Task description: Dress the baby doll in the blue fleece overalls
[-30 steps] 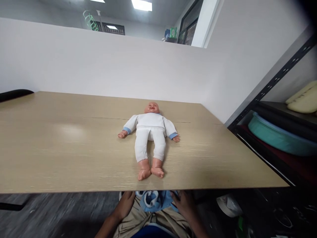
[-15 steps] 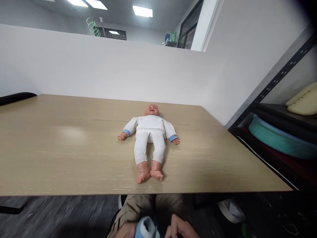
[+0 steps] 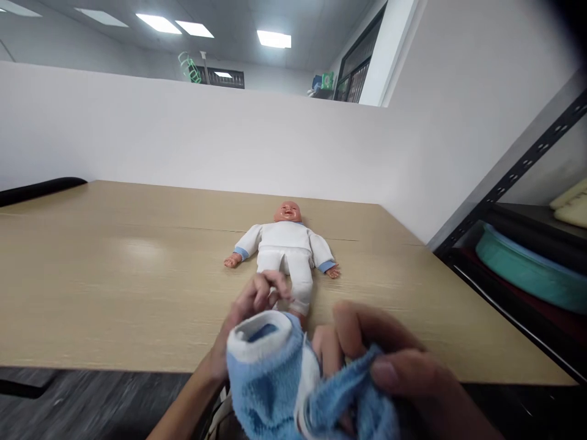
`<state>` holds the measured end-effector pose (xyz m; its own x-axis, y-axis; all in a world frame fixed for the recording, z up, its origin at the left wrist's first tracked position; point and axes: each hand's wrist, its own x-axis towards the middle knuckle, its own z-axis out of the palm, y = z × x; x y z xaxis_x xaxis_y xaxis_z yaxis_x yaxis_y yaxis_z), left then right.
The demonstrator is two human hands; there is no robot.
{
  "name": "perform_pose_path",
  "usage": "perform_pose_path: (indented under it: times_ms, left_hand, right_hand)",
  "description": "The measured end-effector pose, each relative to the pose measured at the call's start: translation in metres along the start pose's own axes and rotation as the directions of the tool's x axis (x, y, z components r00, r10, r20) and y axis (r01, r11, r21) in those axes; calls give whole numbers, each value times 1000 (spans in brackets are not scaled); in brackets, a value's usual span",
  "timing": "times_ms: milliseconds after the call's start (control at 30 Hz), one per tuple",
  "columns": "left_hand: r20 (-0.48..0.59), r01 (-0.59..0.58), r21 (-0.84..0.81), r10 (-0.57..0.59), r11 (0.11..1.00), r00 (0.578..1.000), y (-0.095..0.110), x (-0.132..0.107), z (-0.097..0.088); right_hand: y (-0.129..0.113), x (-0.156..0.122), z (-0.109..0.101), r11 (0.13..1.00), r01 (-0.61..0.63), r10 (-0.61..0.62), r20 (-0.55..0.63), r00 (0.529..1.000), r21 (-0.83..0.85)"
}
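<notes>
A small fuzzy blue cloth garment with white trim [image 3: 275, 366] hangs in front of me, a round white-edged opening at its upper left. My right hand [image 3: 389, 348] pinches its right part between thumb and fingers. Just behind the garment is my left hand [image 3: 257, 296], its fingers curled and smeared by motion; whether it grips the cloth is hidden. A baby doll [image 3: 284, 238] in a white suit with blue cuffs lies face up on the table, arms spread. My left hand covers part of its legs from view, and the garment hides its feet.
The wooden table [image 3: 137, 293] reaches back to a low white partition [image 3: 206, 140]. On the right, a dark metal shelf rack [image 3: 518, 171] holds a teal basin [image 3: 527, 263] and something pale yellow [image 3: 573, 205]. A black curved edge [image 3: 41, 189] shows at the far left.
Both hands have risen from my lap to above the table's front edge, bringing the blue garment up with them. The doll has not moved on the table; the camera view has shifted slightly.
</notes>
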<state>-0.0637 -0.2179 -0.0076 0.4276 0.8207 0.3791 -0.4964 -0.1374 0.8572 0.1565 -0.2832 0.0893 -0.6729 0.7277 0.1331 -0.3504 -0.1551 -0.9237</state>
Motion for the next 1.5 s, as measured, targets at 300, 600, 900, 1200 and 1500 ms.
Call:
perform_pose_path:
  times_ms: [300, 600, 900, 1200, 1500]
  left_hand:
    - [544, 274, 53, -258, 960, 798, 36, 82, -10]
    - [526, -47, 339, -148, 940, 838, 78, 122, -20]
    - [446, -266, 606, -44, 750, 894, 98, 163, -27]
    - [552, -164, 578, -235, 800, 800, 92, 183, -56]
    - [386, -32, 647, -291, 762, 876, 82, 185, -63]
  right_hand:
    - [-64, 63, -65, 992, 126, -122, 108, 987, -28]
    - [-84, 68, -110, 896, 30, -65, -63, 996, -443]
    - [-65, 94, -146, 651, 101, 29, 158, 987, -752]
    - [-57, 106, -166, 768, 196, -115, 170, 979, -610]
    - [-35, 119, -155, 738, 124, 42, 228, 973, -663]
